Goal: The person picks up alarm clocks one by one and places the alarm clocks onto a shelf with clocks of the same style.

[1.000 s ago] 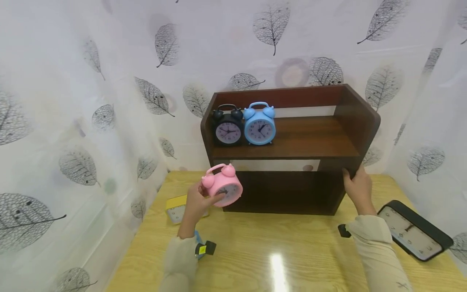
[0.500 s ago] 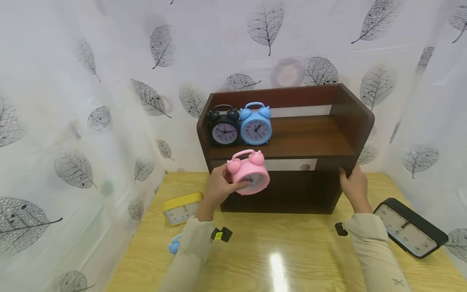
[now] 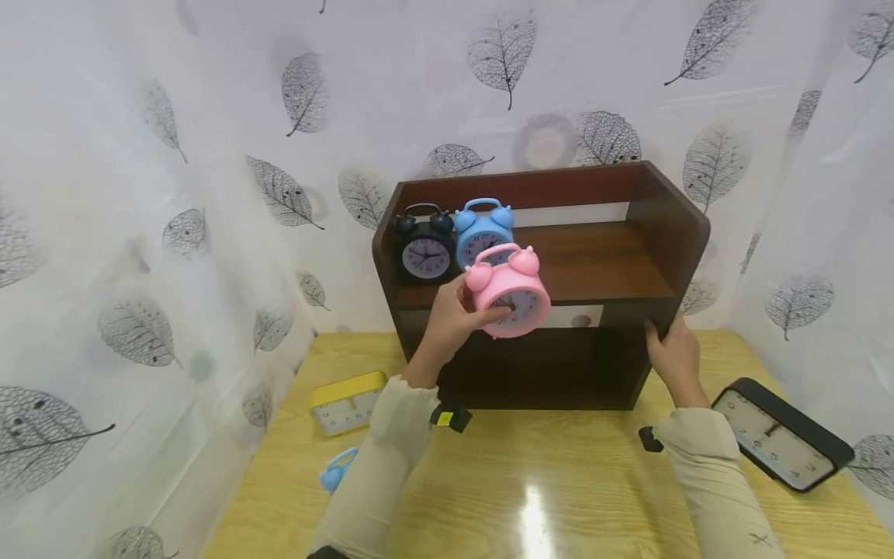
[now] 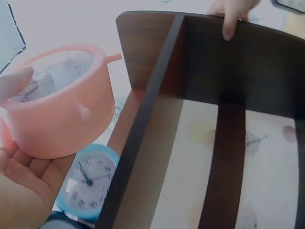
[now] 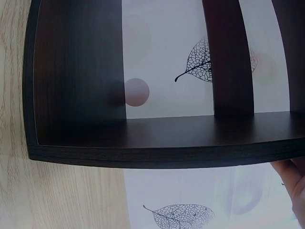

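Note:
My left hand [image 3: 447,320] grips a pink twin-bell alarm clock [image 3: 508,284], its thumb across the dial. The clock is tilted and hangs in front of the dark wooden shelf [image 3: 594,264], partly covering a blue twin-bell alarm clock [image 3: 471,242]. That blue clock stands on the upper board beside a black twin-bell alarm clock [image 3: 425,258]. In the left wrist view, the left fingers curl beneath the pink clock [image 4: 62,126]. My right hand [image 3: 677,359] holds the shelf's right side panel, thumb on its inner side. In the right wrist view, only part of that hand [image 5: 296,186] shows.
On the table [image 3: 489,466], a yellow rectangular clock [image 3: 345,407] lies at the left, with another blue alarm clock [image 3: 337,470] partly hidden by the left sleeve. A black rectangular clock [image 3: 775,439] lies right of the right forearm. A leaf-patterned curtain [image 3: 209,256] surrounds the table.
My left hand has carried the pink alarm clock up and to the right, from the shelf's lower left to before its upper board. The right hand keeps its hold on the side panel.

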The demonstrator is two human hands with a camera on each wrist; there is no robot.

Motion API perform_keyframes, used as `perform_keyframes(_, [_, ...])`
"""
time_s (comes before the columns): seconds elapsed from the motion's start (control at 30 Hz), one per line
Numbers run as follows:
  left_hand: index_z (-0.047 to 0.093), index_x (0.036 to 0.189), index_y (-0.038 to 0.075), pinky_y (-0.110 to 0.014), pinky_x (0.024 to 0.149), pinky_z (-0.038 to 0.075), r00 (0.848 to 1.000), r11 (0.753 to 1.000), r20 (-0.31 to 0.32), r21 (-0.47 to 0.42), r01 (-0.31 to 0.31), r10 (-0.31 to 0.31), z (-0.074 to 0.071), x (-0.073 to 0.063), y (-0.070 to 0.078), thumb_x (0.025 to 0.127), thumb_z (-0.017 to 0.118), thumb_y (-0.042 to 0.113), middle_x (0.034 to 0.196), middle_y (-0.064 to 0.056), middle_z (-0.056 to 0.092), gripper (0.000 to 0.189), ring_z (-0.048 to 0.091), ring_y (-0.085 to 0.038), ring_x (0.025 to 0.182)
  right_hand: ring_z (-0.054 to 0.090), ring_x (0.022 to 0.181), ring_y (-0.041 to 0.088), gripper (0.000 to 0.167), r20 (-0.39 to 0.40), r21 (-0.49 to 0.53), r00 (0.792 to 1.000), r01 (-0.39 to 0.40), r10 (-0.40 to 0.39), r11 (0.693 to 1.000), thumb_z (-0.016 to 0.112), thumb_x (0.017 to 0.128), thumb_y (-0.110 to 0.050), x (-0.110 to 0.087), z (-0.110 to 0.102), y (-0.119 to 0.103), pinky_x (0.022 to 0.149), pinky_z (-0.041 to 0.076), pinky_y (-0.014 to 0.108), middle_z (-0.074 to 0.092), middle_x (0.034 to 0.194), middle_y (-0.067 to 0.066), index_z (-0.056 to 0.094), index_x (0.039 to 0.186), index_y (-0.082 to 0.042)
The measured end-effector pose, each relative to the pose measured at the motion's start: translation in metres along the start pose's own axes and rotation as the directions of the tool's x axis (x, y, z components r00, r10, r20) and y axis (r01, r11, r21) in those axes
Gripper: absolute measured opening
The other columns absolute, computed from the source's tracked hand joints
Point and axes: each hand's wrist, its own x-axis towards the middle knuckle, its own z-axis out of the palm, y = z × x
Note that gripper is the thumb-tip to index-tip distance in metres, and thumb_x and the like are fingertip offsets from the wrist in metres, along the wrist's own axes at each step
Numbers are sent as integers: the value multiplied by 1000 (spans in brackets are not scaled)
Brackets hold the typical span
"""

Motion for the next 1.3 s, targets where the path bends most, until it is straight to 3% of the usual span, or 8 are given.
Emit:
perform_keyframes(0.37, [44, 132, 4, -31, 93, 50, 997, 993, 57, -99, 63, -58, 20, 36, 7, 82, 70, 8, 125, -16, 57, 56, 58, -25, 109, 47, 94, 64, 41, -4, 15, 1000, -2, 2, 1000, 54, 88, -10, 2, -1, -1, 80, 35, 65, 52, 103, 47, 42, 119, 14])
perform_keyframes(0.7, [27, 142, 7, -35, 102, 44, 986, 990, 124, -71, 122, -113, 44, 59, 4, 87, 65, 10, 138, -14, 46, 67, 49, -27, 124, 48, 94, 63, 42, -7, 5, 1000, 1, -1, 1000, 55, 87, -10, 1, -2, -1, 80, 36, 65, 52, 102, 47, 42, 119, 15])
perform_keyframes(1.0, [30, 134, 8, -31, 97, 47, 984, 994, 161, -57, 88, -78, 57, 71, -3, 88, 64, 13, 131, -12, 48, 58, 51, -23, 118, 49, 91, 63, 42, 6, -15, 1000, -2, 3, 1000, 55, 88, -11, 0, -3, -3, 78, 36, 64, 53, 100, 47, 43, 118, 15])
perform_keyframes(1.3, [30, 135, 9, -29, 90, 50, 978, 994, 184, -38, 106, -97, 62, 80, -4, 88, 64, 15, 130, -12, 48, 59, 51, -20, 112, 49, 93, 63, 41, 10, -14, 1000, -6, 6, 1000, 54, 89, -11, 0, -1, 0, 79, 36, 65, 53, 101, 47, 42, 118, 15])
